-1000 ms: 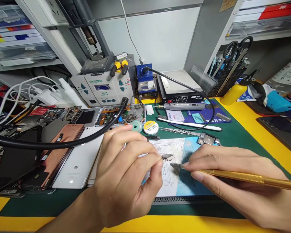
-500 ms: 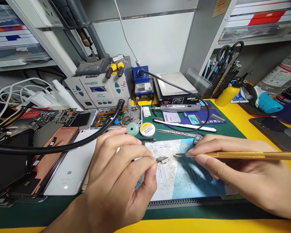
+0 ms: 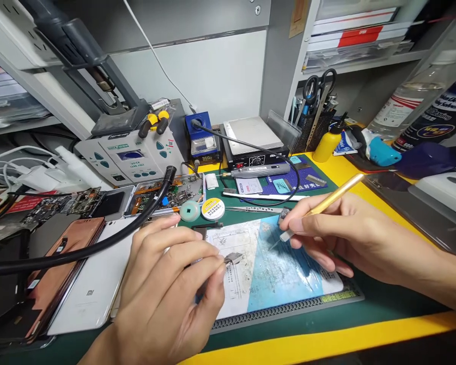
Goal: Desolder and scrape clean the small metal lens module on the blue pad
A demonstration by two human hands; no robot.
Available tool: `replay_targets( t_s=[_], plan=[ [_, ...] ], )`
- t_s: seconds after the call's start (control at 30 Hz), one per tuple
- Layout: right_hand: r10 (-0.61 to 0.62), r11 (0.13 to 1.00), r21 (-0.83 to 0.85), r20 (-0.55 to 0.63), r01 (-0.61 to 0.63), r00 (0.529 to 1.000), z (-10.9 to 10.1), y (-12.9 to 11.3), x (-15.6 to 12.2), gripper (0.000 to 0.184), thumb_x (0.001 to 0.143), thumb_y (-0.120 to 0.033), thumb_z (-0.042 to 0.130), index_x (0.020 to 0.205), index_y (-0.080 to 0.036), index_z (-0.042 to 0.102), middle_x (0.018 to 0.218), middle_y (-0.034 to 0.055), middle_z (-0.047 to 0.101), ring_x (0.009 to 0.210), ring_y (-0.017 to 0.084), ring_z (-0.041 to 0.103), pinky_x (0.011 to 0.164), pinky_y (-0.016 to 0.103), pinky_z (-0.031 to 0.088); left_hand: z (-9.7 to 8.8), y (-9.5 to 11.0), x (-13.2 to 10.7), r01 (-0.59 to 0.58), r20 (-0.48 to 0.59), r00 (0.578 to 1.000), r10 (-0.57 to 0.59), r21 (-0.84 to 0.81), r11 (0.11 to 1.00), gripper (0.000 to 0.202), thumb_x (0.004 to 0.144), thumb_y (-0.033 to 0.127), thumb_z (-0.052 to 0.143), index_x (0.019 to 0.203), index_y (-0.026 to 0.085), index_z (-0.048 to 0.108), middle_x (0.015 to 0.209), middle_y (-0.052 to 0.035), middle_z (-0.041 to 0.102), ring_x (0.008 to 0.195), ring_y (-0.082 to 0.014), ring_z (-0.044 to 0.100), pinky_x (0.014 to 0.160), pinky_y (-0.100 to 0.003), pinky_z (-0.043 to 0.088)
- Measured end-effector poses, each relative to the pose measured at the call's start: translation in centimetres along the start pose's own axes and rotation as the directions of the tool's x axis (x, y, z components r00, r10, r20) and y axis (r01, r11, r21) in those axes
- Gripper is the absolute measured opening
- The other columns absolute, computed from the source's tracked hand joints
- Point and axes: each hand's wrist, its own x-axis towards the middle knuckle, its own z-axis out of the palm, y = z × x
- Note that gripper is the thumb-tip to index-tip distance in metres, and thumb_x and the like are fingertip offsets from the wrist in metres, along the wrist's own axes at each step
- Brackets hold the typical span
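Gold-handled knife (image 3: 338, 193) in the right hand (image 3: 321, 230), gripped pen-style between thumb and fingers, with its thin tip pointing down over the blue half of the sheet (image 3: 260, 286). Left hand (image 3: 173, 289) has thumb and forefinger pinched tight on a small metal piece (image 3: 234, 258), other fingers curled in. That piece is over the white half of the sheet, which sits close to the table's (image 3: 281, 351) near edge. Tip and piece are clearly apart, so no contact right now.

My read on the step: close-up handwork on that little piece, sitting at a gap between touches of the blade. Next move, if it's another touch, calls for a rock-steady left pinch and a light, controlled tip, because those left fingertips are awfully near the spot.

Stuff that's tough to see: the piece's left end is buried in the fingertips. Can't tell if the tip meets the sheet or just hovers. A 2nd metal part (image 3: 282, 216) is mostly blocked by the right fingers, and whether they touch it is anyone's guess. Right hand also covers the sheet's far right corner. Over by the table's left edge, the dark phone (image 3: 2, 289) gets cut off, and the black hose (image 3: 110, 241) runs out of view too.
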Motion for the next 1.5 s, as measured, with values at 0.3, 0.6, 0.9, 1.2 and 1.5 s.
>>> replay_targets(
  t_s=[0.3, 0.6, 0.9, 1.2, 1.5],
  plan=[
    [0.06, 0.997, 0.042, 0.016, -0.06, 0.998, 0.5, -0.7, 0.3, 0.017, 0.077, -0.024, 0.08, 0.07, -0.014, 0.068, 0.064, 0.0034, 0.071, 0.031, 0.004, 0.045, 0.029, 0.014, 0.037, -0.1, 0.4, 0.8, -0.114, 0.016, 0.993, 0.114, 0.059, 0.992, 0.017, 0.088, 0.002, 0.074, 0.097, 0.017, 0.072, 0.092, -0.0046, 0.079, 0.096, -0.0243, 0.066, 0.109, -0.054, 0.051],
    [0.084, 0.996, 0.013, 0.066, -0.086, 0.994, -0.1, -0.4, 0.3, 0.018, 0.078, -0.026, 0.078, 0.069, -0.015, 0.066, 0.063, 0.0028, 0.07, 0.029, 0.004, 0.044, 0.028, 0.015, 0.037, 0.0, 1.3, 2.2, -0.316, 0.139, 0.943, 0.301, 0.102, 0.943, 0.003, 0.093, 0.008, 0.073, 0.095, 0.01, 0.074, 0.095, -0.0084, 0.081, 0.098, -0.0268, 0.067, 0.108, -0.056, 0.048],
    [0.104, 0.994, 0.035, 0.079, -0.107, 0.991, -0.5, -0.2, 0.1, 0.017, 0.078, -0.024, 0.075, 0.068, -0.016, 0.064, 0.065, 0.0038, 0.072, 0.029, 0.006, 0.047, 0.028, 0.016, 0.037, 0.3, 2.1, 2.2, -0.377, 0.274, 0.899, 0.34, 0.092, 0.922, 0.007, 0.095, 0.008, 0.067, 0.096, 0.007, 0.074, 0.094, -0.0118, 0.078, 0.097, -0.029, 0.063, 0.107, -0.059, 0.045],
    [0.092, 0.993, 0.065, 0.094, -0.098, 0.991, -0.5, 0.1, 0.0, 0.017, 0.079, -0.021, 0.074, 0.066, -0.015, 0.064, 0.063, 0.0043, 0.071, 0.029, 0.006, 0.047, 0.028, 0.016, 0.037, 0.2, 3.3, 2.9, -0.205, 0.336, 0.918, 0.212, -0.057, 0.977, 0.006, 0.09, 0.008, 0.07, 0.095, 0.008, 0.074, 0.094, -0.0117, 0.075, 0.098, -0.0282, 0.061, 0.101, -0.056, 0.047],
    [0.063, 0.991, 0.107, 0.133, -0.078, 0.989, -0.5, -0.3, -0.2, 0.022, 0.077, -0.03, 0.082, 0.071, -0.015, 0.067, 0.067, 0.0038, 0.073, 0.029, 0.006, 0.05, 0.03, 0.016, 0.038, 0.1, 5.5, 4.5, 0.599, 0.463, 0.767, -0.444, -0.268, 0.755, 0.015, 0.093, 0.029, 0.064, 0.087, 0.019, 0.074, 0.071, 0.0002, 0.061, 0.061, -0.0122, 0.052, 0.055, -0.027, 0.041]
  ],
)
